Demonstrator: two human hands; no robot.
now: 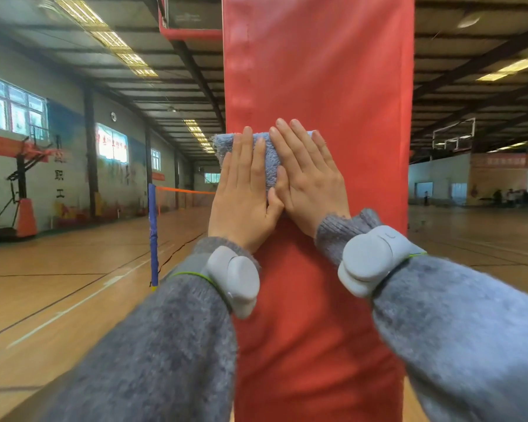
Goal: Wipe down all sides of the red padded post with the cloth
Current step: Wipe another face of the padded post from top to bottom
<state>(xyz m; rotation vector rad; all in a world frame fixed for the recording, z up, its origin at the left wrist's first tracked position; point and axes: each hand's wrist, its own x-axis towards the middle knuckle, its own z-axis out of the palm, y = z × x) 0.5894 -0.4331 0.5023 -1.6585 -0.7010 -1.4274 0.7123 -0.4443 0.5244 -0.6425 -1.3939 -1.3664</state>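
Note:
The red padded post (333, 86) fills the middle of the view from top to bottom, its front face toward me. A folded blue terry cloth (270, 159) lies flat against that face near its left edge, one corner sticking out past the edge. My left hand (244, 193) presses the cloth's left part with straight fingers pointing up. My right hand (308, 175) presses its right part the same way, and the two thumbs meet below the cloth. Both wrists carry grey bands over grey sweater sleeves.
A wooden sports floor (73, 284) spreads to both sides. A blue net pole (153, 233) with an orange net stands to the left of the post. A basketball stand (22, 190) is at the far left wall, another backboard (453, 134) far right.

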